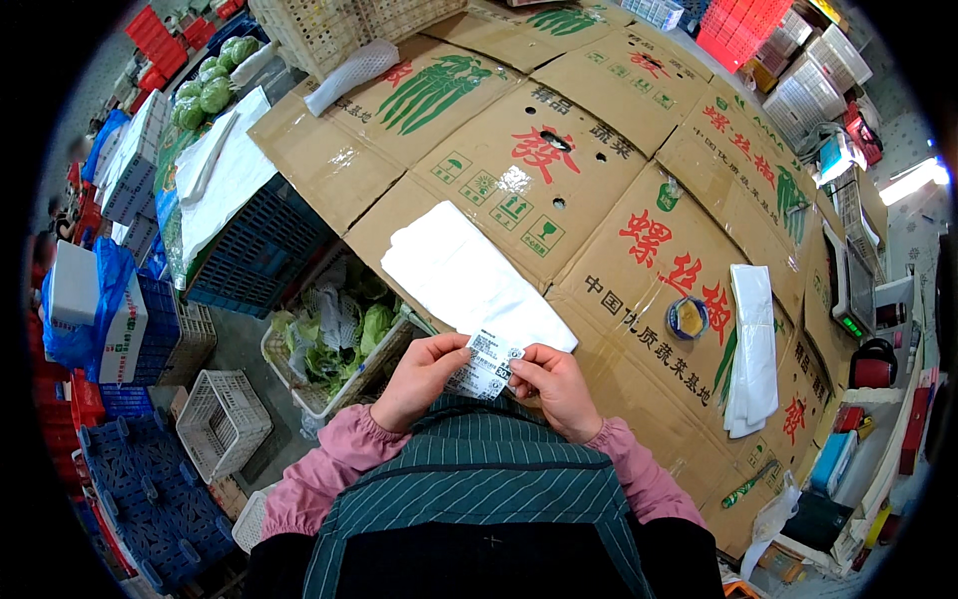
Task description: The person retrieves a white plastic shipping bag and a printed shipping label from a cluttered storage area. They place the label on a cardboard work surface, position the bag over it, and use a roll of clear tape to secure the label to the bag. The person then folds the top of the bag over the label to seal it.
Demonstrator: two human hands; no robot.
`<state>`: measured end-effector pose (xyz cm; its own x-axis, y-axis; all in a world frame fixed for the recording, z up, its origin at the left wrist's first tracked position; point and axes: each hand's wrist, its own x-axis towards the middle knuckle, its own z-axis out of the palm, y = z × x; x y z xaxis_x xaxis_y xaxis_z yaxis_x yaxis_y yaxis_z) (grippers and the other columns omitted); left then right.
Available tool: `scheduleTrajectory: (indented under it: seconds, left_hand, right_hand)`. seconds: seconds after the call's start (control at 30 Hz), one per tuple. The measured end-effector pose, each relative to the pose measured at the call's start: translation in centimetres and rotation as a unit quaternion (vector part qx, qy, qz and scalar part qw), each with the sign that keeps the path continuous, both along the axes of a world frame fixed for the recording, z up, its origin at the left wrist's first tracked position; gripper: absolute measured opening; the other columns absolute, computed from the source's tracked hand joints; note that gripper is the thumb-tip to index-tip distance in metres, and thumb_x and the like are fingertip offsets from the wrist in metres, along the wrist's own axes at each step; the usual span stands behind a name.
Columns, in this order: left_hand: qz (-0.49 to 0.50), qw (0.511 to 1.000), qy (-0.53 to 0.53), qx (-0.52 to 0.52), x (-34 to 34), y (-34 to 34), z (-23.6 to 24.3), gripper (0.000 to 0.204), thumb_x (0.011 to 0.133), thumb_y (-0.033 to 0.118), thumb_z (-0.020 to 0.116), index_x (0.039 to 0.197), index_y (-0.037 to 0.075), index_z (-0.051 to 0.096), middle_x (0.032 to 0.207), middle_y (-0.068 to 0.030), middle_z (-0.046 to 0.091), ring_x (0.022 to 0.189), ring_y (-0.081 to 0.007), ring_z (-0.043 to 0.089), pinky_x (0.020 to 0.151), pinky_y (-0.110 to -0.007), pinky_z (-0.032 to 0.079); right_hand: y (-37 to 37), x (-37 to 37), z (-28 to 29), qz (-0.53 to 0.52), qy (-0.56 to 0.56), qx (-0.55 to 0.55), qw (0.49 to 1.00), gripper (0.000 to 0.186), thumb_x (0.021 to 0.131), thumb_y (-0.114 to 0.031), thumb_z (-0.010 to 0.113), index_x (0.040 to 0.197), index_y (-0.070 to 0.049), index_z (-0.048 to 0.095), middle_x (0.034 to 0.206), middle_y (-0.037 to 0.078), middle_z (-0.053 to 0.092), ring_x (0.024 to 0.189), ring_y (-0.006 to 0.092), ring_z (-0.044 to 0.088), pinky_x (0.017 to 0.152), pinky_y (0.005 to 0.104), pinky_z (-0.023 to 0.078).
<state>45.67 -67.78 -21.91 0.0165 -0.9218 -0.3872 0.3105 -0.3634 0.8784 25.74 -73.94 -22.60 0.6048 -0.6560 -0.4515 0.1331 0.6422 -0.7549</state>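
Note:
Between my two hands is a small white printed label (481, 367), held up just in front of the striped green apron (469, 439). My left hand (419, 377) pinches its left side between thumb and fingers. The thumb and curled fingers of my right hand (557, 387) grip its right edge. Just beyond the label, a flat stack of white plastic bags (459, 265) lies on the cardboard-covered table (609, 309). Another folded white bag bundle (750, 349) rests to the right, near a roll of tape (687, 317).
At left, a white crate (389, 344) holds leafy greens, and an empty-looking white basket (222, 424) stands near a blue plastic pallet (150, 499). Cabbages (215, 85) sit at the far left. A scale (848, 280) and a green-handled tool (746, 486) are at right.

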Motion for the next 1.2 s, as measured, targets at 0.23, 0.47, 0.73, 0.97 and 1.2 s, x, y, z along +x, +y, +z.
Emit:
scheduleTrajectory:
  seconds: [0.23,0.47,0.73,0.97,1.2]
  left_hand:
    - [-0.006,1.000,-0.013,-0.015,-0.6,-0.2,0.8,0.026,0.090,0.007,0.056,0.111,-0.006,0.058,0.093,-0.0051,0.065,0.078,-0.0069,0.057,0.069,-0.021,0.047]
    - [-0.103,0.984,-0.137,0.051,1.0,0.0,-2.2,0.021,0.087,0.012,0.062,0.097,-0.005,0.065,0.075,-0.0005,0.063,0.064,-0.0051,0.053,0.055,-0.022,0.044]
    - [-0.065,0.938,-0.340,0.020,-2.0,-5.5,-1.7,0.038,0.079,0.032,0.068,0.065,-0.004,0.064,0.048,-0.0083,0.053,0.042,-0.0133,0.048,0.043,-0.031,0.039]
    - [-0.147,0.810,-0.565,0.049,-3.2,-8.0,-3.8,0.048,0.077,0.043,0.063,0.063,-0.002,0.067,0.061,-0.0195,0.062,0.058,-0.0346,0.061,0.056,-0.040,0.048]
    - [-0.190,0.942,-0.250,0.121,2.6,-3.5,-2.4,0.025,0.075,0.019,0.075,0.087,-0.001,0.068,0.070,-0.0005,0.063,0.060,-0.0063,0.054,0.053,-0.024,0.044]
  right_hand:
    - [0.3,0.0,0.1,0.021,0.022,-0.023,0.999,0.010,0.089,-0.012,0.059,0.085,-0.002,0.060,0.072,0.002,0.061,0.060,0.0063,0.053,0.057,0.0187,0.043]
    - [0.8,-2.4,-1.9,0.107,0.139,-0.178,0.968,0.016,0.088,-0.013,0.058,0.090,0.002,0.063,0.074,0.002,0.062,0.064,0.0057,0.053,0.059,0.0214,0.044]
    - [-3.6,-6.0,-1.1,-0.109,0.233,-0.321,0.912,0.014,0.083,-0.012,0.063,0.091,0.000,0.065,0.073,0.002,0.062,0.064,0.0103,0.057,0.059,0.0254,0.046]
    - [-5.4,-3.3,-4.3,0.107,0.268,-0.643,0.710,0.026,0.070,-0.027,0.073,0.089,-0.011,0.065,0.088,0.004,0.058,0.088,0.0252,0.054,0.077,0.0362,0.042]
    - [-3.0,-2.1,-5.6,0.117,0.254,-0.643,0.713,0.021,0.071,-0.028,0.073,0.086,-0.015,0.065,0.088,0.000,0.057,0.089,0.0220,0.051,0.077,0.0358,0.038]
